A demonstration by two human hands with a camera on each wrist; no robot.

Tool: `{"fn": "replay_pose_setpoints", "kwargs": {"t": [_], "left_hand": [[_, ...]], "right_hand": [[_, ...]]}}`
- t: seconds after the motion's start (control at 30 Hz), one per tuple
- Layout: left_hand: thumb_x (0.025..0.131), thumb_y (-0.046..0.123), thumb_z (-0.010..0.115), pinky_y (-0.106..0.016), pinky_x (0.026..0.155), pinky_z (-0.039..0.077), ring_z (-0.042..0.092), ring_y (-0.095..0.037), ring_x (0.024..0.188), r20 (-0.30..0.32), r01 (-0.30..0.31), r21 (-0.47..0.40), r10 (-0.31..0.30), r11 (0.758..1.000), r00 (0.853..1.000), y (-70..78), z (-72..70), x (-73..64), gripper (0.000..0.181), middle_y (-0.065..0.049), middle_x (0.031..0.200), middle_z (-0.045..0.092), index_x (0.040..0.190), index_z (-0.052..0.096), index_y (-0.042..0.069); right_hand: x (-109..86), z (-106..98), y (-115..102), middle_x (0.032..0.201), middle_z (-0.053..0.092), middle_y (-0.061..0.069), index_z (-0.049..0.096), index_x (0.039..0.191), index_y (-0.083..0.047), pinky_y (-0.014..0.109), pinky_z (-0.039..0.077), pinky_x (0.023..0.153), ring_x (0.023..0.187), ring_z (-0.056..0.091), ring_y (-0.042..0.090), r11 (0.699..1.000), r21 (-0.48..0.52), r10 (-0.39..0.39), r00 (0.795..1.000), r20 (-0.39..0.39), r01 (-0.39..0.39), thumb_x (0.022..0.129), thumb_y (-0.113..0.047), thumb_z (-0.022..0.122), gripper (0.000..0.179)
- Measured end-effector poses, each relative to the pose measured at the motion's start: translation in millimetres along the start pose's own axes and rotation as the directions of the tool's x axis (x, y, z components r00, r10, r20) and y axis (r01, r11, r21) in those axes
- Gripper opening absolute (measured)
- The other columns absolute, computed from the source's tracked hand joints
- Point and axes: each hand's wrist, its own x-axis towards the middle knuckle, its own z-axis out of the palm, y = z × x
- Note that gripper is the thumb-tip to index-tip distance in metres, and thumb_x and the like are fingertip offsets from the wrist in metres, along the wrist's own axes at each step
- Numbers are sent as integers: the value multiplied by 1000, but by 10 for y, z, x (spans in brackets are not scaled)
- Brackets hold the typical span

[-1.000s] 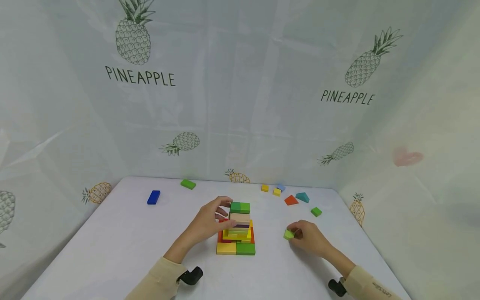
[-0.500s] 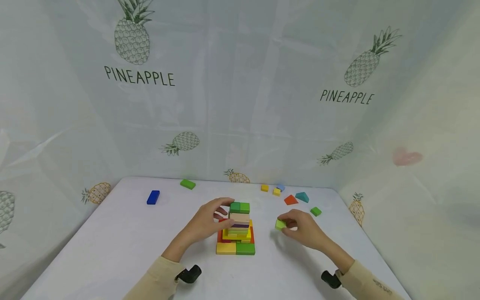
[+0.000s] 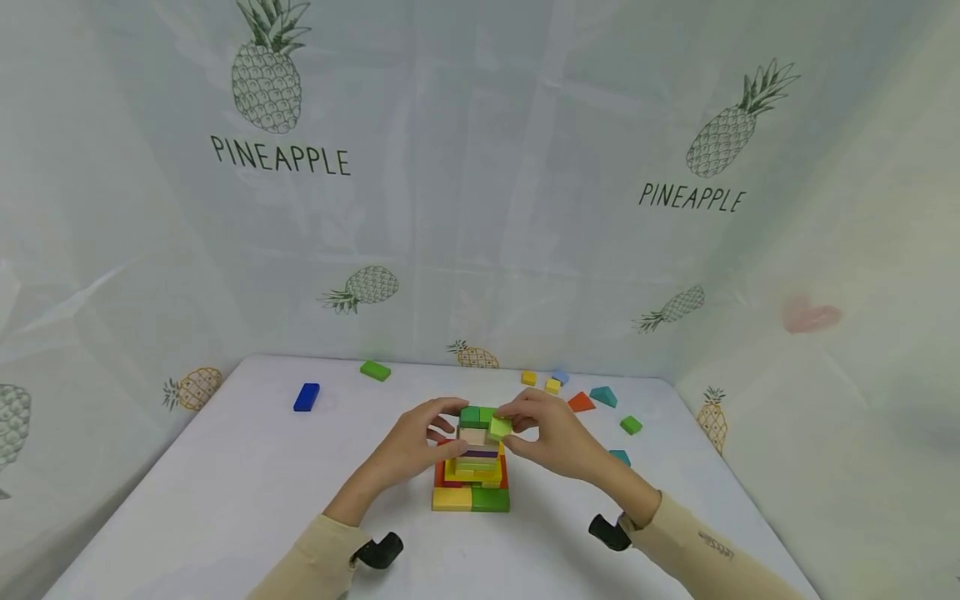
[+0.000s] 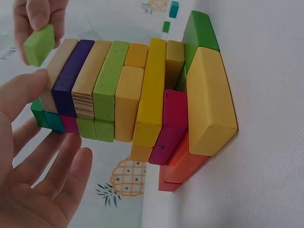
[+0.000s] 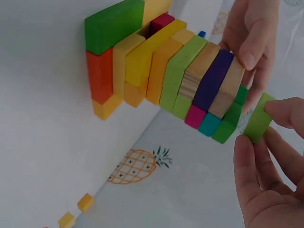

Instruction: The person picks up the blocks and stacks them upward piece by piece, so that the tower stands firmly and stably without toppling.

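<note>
So the light green block (image 3: 500, 428) sits pinched in the right hand (image 3: 553, 433), up at about 1 o'clock from the middle of the tower (image 3: 477, 472); both wrist cams show a bit of air between the two, so it's apart from the stack. Looks like painted wood to me, so I'd call it light and totally stiff, maybe a touch slick on the painted faces, and hard to damage. Best hold is two opposite sides, with the bottom face left free. The tower is the touchy one imo: tall, narrow, seemingly just loose pieces piled up on the white table (image 3: 225, 500), so a sideways bump near the top could easily bring it down. If you have to touch it, go gently from both sides at once. Left hand (image 3: 412, 442) is over at 9 to 10 o'clock, cupped around the upper part, thumb against a bare wood block (image 4: 61, 71) and fingers round the far side, a narrow-ish hold. Right hand is at 2 to 3 o'clock, thumb below and fingertips above in a small pinch. Left forearm runs in from 7 o'clock, right from about 4.
</note>
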Motion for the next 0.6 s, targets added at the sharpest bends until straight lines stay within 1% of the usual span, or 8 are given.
{"fn": "replay_pose_setpoints", "kwargs": {"t": [0.07,0.13,0.27,0.43,0.53,0.6], "left_hand": [[95,40,82,-39,99,60,66,-21,117,1,-3,-7,3,1000,1000,-5,0,-5,62,3,141,64,150,57,29],[95,40,81,-41,99,60,66,-22,117,4,-5,-9,5,1000,1000,-1,-1,-8,62,2,141,64,150,57,27],[95,41,81,-41,100,60,66,-24,118,11,-1,-11,2,1000,1000,10,-13,-12,63,2,142,64,151,57,27],[94,44,81,-37,98,60,65,-19,117,11,-1,0,1,1000,1000,3,-28,-12,63,5,141,64,150,57,30],[94,44,81,-36,97,60,65,-17,117,11,1,10,-1,1000,1000,-1,-28,-9,63,5,141,64,150,57,30],[94,44,81,-37,97,61,65,-18,117,6,5,14,-5,1000,1000,1,-28,-12,63,5,141,64,150,57,30]], "right_hand": [[41,50,-14,111,67,-1,76,123,-9,26,62,88,97,70,16,1000,2,2,1000,9,-2,91,-8,84,33],[64,94,-23,111,67,-2,77,123,-10,20,60,88,97,70,15,1000,-7,13,1000,17,-13,91,-9,84,32],[76,169,-34,109,68,-4,78,120,-13,18,59,87,97,68,13,999,-33,23,1000,20,-22,91,-10,85,29],[64,225,-25,108,68,-4,81,113,-15,21,60,86,97,67,16,998,-64,-9,1000,-9,8,91,-11,85,22],[45,239,-4,108,68,-4,82,111,-15,24,61,86,97,67,17,996,-80,-32,999,-32,29,92,-11,85,20],[35,249,11,108,67,-4,82,111,-14,27,63,86,97,67,17,994,-93,-52,998,-40,48,92,-11,85,19]]}}
